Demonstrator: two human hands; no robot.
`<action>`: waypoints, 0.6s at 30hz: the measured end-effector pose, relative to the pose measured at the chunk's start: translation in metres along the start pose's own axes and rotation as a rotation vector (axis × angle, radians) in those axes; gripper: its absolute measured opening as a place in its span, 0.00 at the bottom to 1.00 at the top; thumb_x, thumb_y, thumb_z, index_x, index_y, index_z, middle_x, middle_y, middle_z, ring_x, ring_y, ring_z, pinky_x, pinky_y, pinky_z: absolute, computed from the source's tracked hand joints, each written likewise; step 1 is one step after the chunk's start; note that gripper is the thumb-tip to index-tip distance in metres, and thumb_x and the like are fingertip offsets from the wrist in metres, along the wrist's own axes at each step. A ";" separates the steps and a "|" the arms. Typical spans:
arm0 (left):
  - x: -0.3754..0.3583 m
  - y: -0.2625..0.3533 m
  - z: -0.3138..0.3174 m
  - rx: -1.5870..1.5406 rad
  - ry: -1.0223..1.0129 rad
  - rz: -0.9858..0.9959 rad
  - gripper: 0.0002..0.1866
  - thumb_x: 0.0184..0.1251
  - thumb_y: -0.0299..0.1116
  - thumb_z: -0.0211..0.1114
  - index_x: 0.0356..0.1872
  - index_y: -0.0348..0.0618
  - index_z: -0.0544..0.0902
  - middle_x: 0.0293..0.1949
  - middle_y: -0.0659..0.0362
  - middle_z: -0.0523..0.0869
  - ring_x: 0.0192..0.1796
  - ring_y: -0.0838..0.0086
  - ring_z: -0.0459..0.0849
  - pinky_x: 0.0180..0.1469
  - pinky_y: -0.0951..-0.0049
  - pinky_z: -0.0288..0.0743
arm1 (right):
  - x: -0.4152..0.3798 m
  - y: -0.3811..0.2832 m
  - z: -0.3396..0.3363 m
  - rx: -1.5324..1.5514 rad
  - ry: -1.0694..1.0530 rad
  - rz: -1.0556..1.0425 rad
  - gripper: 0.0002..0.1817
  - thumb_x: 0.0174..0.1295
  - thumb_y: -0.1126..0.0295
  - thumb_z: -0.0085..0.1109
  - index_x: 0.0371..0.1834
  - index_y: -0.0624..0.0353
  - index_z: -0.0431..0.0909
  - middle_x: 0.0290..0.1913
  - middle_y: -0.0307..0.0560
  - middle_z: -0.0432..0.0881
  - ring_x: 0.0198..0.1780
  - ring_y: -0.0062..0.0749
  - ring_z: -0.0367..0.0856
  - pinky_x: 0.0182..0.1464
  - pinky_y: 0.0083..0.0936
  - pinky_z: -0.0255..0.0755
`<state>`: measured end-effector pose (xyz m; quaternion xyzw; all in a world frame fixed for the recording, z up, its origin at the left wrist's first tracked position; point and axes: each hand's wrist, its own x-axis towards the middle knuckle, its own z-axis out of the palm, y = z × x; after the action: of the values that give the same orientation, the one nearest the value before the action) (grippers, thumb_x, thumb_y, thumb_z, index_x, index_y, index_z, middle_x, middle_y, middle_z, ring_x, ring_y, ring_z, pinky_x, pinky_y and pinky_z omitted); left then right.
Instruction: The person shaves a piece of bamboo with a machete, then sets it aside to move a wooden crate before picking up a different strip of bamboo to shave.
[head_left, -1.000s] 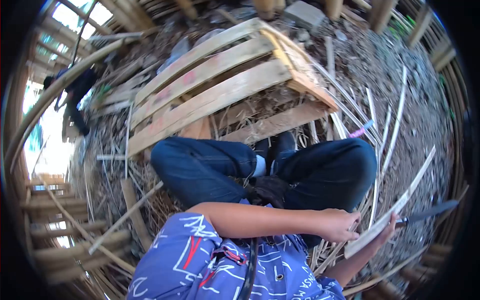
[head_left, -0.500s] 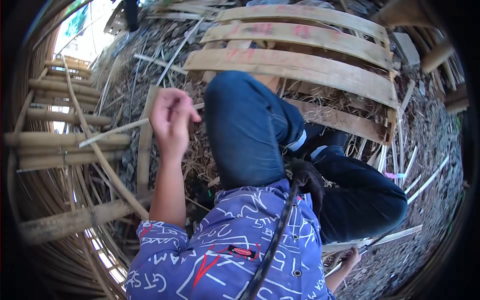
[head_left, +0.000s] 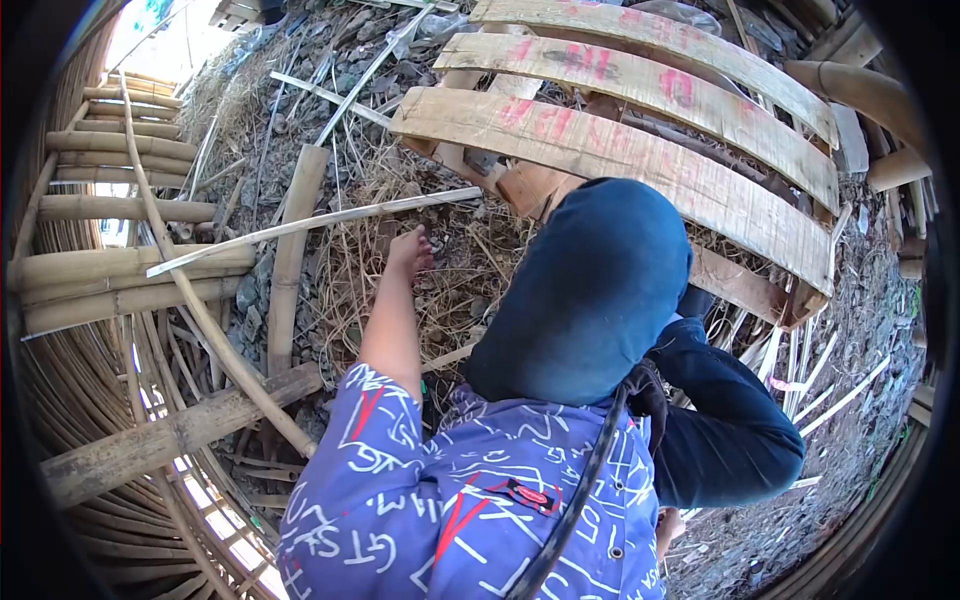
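My left hand [head_left: 407, 252] is low over dry straw and shavings [head_left: 355, 270] on the ground, left of my raised knee. Its fingers are loosely bent and partly apart, with nothing visible in them. Just above the hand, a long pale bamboo strip [head_left: 330, 216] slants across a thicker split bamboo piece [head_left: 297, 250]. My right hand [head_left: 668, 528] shows only in part past the side of my shirt; its fingers, and anything in them, are hidden.
A wooden slatted pallet [head_left: 620, 140] with red marks lies beyond my knees. Bamboo poles [head_left: 130, 265] form a frame along the left. Thin pale strips [head_left: 840, 395] lie on gravelly ground at right. A thick bamboo pole [head_left: 180, 430] runs by my left elbow.
My left hand has gone from raised beside my knee down toward the ground. My right hand has drawn closer to my body, and the thin tool seen by it is out of sight.
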<state>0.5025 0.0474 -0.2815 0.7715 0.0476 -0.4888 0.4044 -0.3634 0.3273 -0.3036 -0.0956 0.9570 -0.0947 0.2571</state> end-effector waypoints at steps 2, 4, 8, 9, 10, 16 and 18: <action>0.013 0.012 0.020 -0.227 0.216 0.033 0.20 0.65 0.48 0.66 0.47 0.45 0.75 0.37 0.60 0.77 0.38 0.69 0.79 0.38 0.63 0.77 | -0.010 -0.013 -0.018 -0.179 -0.195 -0.082 0.14 0.46 0.65 0.60 0.15 0.68 0.76 0.15 0.48 0.76 0.15 0.32 0.76 0.16 0.27 0.67; 0.037 0.015 0.023 -0.276 0.230 0.007 0.21 0.65 0.50 0.66 0.47 0.46 0.74 0.37 0.62 0.77 0.38 0.71 0.78 0.33 0.65 0.73 | -0.042 -0.033 -0.023 0.008 -0.001 -0.055 0.16 0.48 0.63 0.63 0.15 0.66 0.76 0.14 0.45 0.75 0.14 0.29 0.74 0.15 0.27 0.64; 0.074 0.018 0.017 -0.550 0.375 0.011 0.16 0.67 0.45 0.64 0.44 0.45 0.76 0.32 0.63 0.79 0.31 0.75 0.78 0.28 0.68 0.69 | -0.047 -0.054 -0.041 0.019 0.052 0.029 0.18 0.49 0.60 0.68 0.21 0.64 0.73 0.14 0.44 0.74 0.12 0.30 0.73 0.12 0.29 0.64; 0.087 0.010 0.007 -0.549 0.389 0.051 0.14 0.68 0.45 0.63 0.41 0.46 0.76 0.28 0.65 0.78 0.28 0.76 0.78 0.27 0.68 0.69 | -0.049 -0.059 -0.045 -0.013 0.101 -0.028 0.18 0.49 0.60 0.68 0.22 0.64 0.73 0.14 0.45 0.74 0.12 0.31 0.73 0.12 0.29 0.64; 0.097 0.001 -0.002 -0.548 0.405 0.089 0.12 0.68 0.44 0.62 0.39 0.46 0.77 0.24 0.66 0.78 0.25 0.77 0.78 0.26 0.67 0.69 | -0.050 -0.064 -0.049 -0.048 0.149 -0.086 0.18 0.50 0.60 0.68 0.23 0.65 0.73 0.14 0.45 0.74 0.11 0.31 0.73 0.12 0.30 0.65; 0.033 0.050 0.028 0.196 1.006 0.803 0.13 0.60 0.38 0.62 0.33 0.34 0.80 0.25 0.48 0.83 0.27 0.58 0.81 0.31 0.61 0.71 | 0.013 -0.047 -0.067 -0.442 0.035 -0.233 0.22 0.58 0.57 0.63 0.43 0.69 0.79 0.31 0.54 0.84 0.30 0.36 0.84 0.29 0.31 0.76; 0.048 0.090 0.039 0.450 0.651 0.965 0.16 0.60 0.41 0.63 0.40 0.39 0.83 0.36 0.48 0.87 0.33 0.57 0.83 0.36 0.59 0.74 | 0.003 -0.066 -0.069 -0.435 0.073 -0.295 0.22 0.59 0.58 0.62 0.45 0.68 0.79 0.33 0.54 0.84 0.32 0.37 0.83 0.32 0.31 0.76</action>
<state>0.5418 -0.0545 -0.2751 0.8819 -0.2895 0.0111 0.3719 -0.3926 0.2722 -0.2312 -0.2837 0.9392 0.0733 0.1791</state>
